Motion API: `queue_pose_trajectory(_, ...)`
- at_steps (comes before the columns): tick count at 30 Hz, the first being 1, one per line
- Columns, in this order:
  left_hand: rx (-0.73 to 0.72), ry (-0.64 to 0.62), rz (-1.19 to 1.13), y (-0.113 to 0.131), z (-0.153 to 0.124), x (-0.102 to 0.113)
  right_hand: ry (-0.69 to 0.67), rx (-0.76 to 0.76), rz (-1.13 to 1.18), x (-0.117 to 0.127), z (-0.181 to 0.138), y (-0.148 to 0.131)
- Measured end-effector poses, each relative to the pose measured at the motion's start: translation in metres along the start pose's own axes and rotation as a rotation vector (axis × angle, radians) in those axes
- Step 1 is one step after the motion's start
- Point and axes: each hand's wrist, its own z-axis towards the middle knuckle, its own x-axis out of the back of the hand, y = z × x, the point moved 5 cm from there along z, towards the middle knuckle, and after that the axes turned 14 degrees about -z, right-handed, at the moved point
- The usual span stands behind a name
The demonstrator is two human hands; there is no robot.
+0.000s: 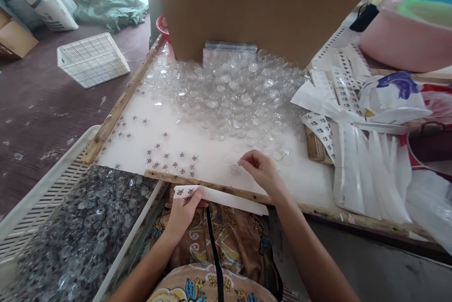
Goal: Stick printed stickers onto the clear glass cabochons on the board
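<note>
My left hand (187,205) is closed on a white sticker strip (233,201), held across my lap at the table's front edge. Two small animal-face stickers show near its left end; the rest of the strip looks bare. My right hand (261,172) is pinched just above the white table top, with a small dark sticker at its fingertips. Beside those fingertips lies a clear round disc (234,168). A large heap of similar clear discs (226,90) spreads behind. To the left, several discs bearing animal-face stickers (166,155) are scattered on the table.
A wooden strip (116,106) edges the table. At lower left, a white basket (45,189) is full of stickered discs. Sticker sheets and bare backing strips (356,165) pile up on the right, near a pink basin (406,33). A large cardboard box (261,5) stands behind the heap.
</note>
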Motion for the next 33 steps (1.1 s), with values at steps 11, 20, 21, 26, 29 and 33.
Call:
queue_pose_trajectory(11,-0.021,-0.05,0.031,0.002,-0.006,0.003,-0.076,-0.051,-0.233,-0.021,0.001,0.007)
queue_pose_trajectory(20,-0.026,-0.044,0.031,-0.001,-0.002,0.008,0.091,0.06,-0.449,-0.025,-0.009,-0.003)
queue_pose_trajectory(21,-0.027,-0.041,0.042,-0.002,-0.002,0.008,0.095,0.054,-0.434,-0.024,-0.009,-0.002)
queue_pose_trajectory(26,-0.128,-0.115,0.061,0.006,-0.003,0.003,0.081,-0.007,-0.14,-0.013,-0.01,0.011)
queue_pose_trajectory(29,-0.289,-0.156,0.049,0.02,-0.007,-0.006,0.02,-0.034,0.229,-0.012,-0.012,0.016)
queue_pose_trajectory(33,-0.274,-0.197,-0.109,0.027,-0.005,-0.021,-0.071,-0.007,0.577,-0.019,-0.02,0.008)
